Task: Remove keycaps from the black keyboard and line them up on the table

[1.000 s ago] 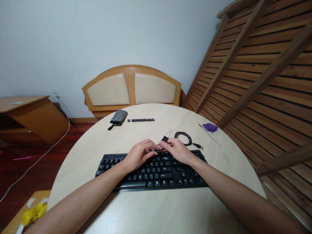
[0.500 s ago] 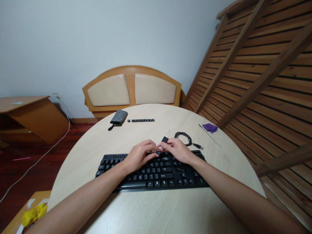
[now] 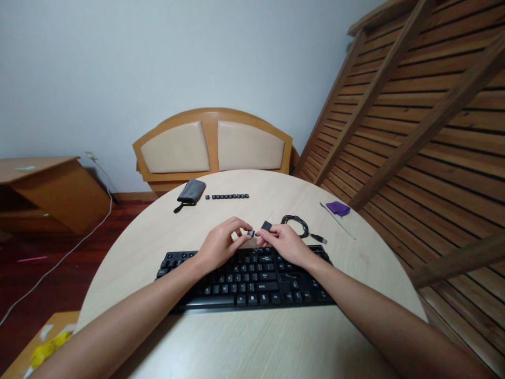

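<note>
Left hand [image 3: 221,243], its grip pinched on a keycap [image 3: 251,233] now raised above the keyboard [image 3: 244,279]; right hand [image 3: 287,243], grip closed around a black-handled tool [image 3: 266,226].

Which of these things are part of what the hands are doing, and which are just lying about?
Seemingly in use:
keyboard
keycap, in the left hand
black-handled wire tool, in the right hand

Apparently just lying about:
grey pouch
purple cloth
pink stick, on the floor
</note>
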Demonstrator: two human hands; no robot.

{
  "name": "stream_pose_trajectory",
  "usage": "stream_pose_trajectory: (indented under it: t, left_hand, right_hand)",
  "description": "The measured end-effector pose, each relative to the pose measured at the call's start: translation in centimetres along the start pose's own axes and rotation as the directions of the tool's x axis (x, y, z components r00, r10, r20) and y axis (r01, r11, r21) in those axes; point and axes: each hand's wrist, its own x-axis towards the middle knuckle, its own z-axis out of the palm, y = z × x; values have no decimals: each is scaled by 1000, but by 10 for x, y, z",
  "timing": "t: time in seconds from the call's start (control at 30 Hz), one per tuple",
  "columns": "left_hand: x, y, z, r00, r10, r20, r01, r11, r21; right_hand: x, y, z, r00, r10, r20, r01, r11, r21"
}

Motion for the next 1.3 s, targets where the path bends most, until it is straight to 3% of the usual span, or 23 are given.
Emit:
stream_pose_trajectory:
  t: [0.23,0.47,0.7,1.0,1.3]
  left_hand:
    - [49,-23,-8,999,43,-27,-33,953,301]
    - [108,-59,13,1000,3,22,-14,865,501]
    - [151,-87,33,999,-34,8,24,837,547]
    - [163,-115,51,989,-137,-62,147,800,582]
    - [161,-123,52,982,-173,-76,184,794,580]
  right_hand:
    - [-1,1,2,1000,15,-3,-15,999,-29]
    - [-3,2,3,1000,7,-10,-8,999,-34]
    - [-5,-5,3,998,58,-9,-58,998,5]
    - [-4,-4,2,998,66,13,-66,998,2]
    - [-4,-4,2,997,74,8,-74,997,-8]
